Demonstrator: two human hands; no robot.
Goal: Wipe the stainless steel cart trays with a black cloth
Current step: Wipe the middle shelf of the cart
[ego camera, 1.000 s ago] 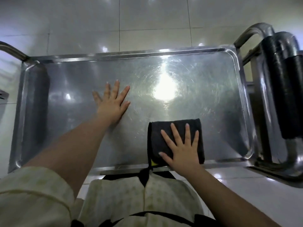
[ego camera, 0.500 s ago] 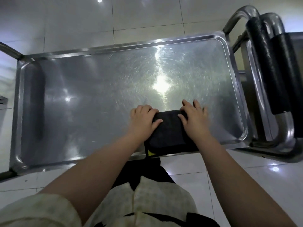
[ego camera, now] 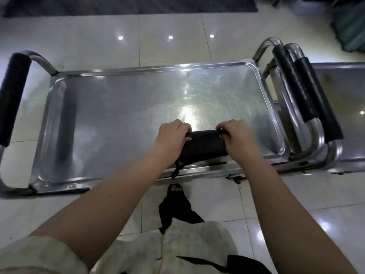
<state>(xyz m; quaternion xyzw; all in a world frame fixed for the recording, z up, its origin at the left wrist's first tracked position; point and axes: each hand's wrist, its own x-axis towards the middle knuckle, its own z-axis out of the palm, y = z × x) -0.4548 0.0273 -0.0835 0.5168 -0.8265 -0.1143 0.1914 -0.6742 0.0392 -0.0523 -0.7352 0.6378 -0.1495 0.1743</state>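
Gripping folded black cloth [ego camera: 204, 147], steel tray [ego camera: 110, 123]

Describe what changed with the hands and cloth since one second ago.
The left hand moved right from the bare tray to the black cloth. Both hands now grip its far edge; the right hand lay flat before. The cloth stays by the near rim.

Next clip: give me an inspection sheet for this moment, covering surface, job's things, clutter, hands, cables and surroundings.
Surface: steel tray, scratched, glare near the middle.
Job's things: black cloth, bunched up, by the tray's near rim.
Clutter: nothing seen.
Hands: left hand and right hand each grip one end of the cloth.
Cables: nothing seen.
Surroundings: tiled floor; second cart at right; black-wrapped handles.
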